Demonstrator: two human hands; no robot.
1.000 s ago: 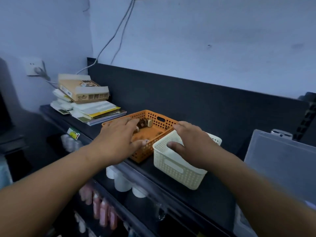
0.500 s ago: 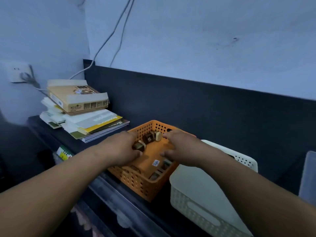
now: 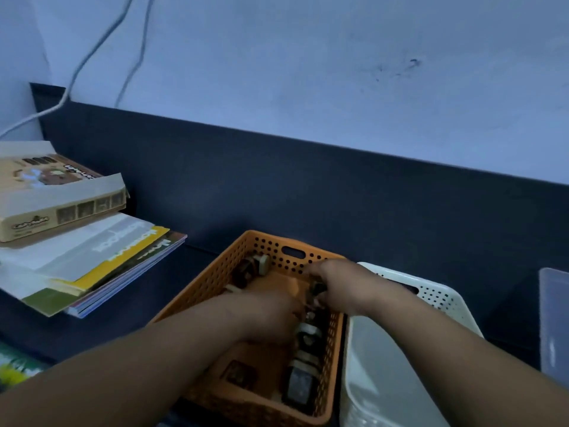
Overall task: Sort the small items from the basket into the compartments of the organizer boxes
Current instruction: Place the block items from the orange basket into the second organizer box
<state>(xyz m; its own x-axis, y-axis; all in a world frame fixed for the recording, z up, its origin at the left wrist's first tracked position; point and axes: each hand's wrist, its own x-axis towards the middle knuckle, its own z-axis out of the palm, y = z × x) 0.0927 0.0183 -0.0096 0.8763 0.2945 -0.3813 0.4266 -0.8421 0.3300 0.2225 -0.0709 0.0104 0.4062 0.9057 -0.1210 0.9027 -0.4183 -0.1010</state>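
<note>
The orange perforated basket sits on the dark shelf and holds several small items: a round beige piece, white and dark blocks and a black block along its right wall. Both hands are inside it. My left hand lies palm down over the basket's middle with the fingers curled onto the items; what it holds is hidden. My right hand reaches in over the right wall, its fingers closed around a small dark item.
A white perforated basket stands touching the orange one on the right. A clear plastic box edge shows at far right. A stack of books with a tan carton on top lies to the left. A dark back panel runs behind.
The view has closed in on the orange basket. Both hands have sunk deeper into it, the left over the middle, the right along the right wall.
</note>
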